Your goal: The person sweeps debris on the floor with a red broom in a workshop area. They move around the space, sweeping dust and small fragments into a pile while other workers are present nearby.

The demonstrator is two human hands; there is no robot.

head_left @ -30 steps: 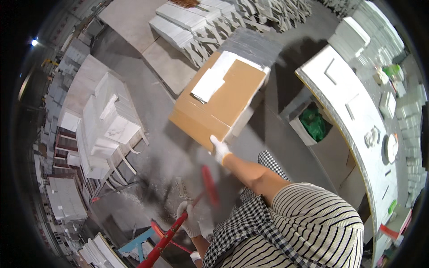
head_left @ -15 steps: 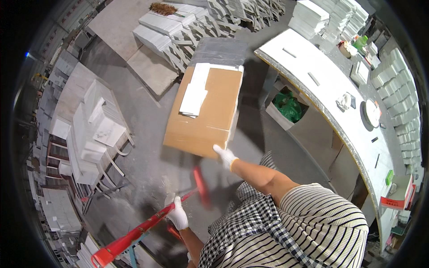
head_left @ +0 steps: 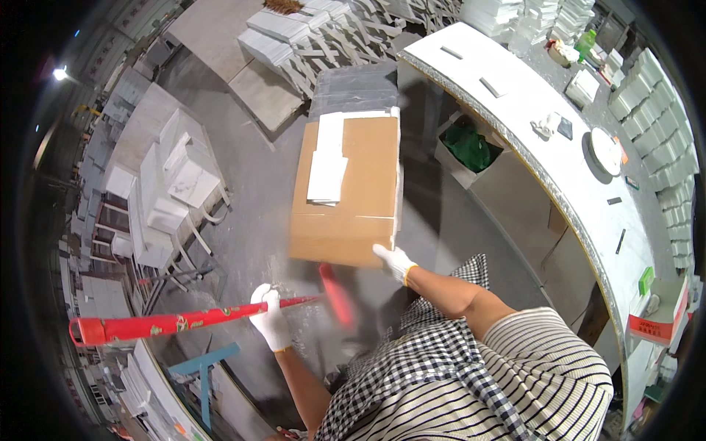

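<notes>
In my left hand is the patterned red handle of what looks like a broom, fingers wrapped round it. Its thick end points left, and a blurred red head sits low near the floor. My right hand grips the near right corner of a brown cardboard piece, whose underside is hidden. White flat pieces lie on top of the cardboard. White work gloves cover both hands.
A long white worktable curves along the right, with a green bag in a box beneath. Stone slabs stand at left. A grey-wrapped stack is beyond the cardboard. A blue-green metal bar stands at lower left.
My left hand has risen and moved slightly left, swinging the red handle nearer to level. My right hand stays on the cardboard corner, which now sits straighter and farther right in view.
</notes>
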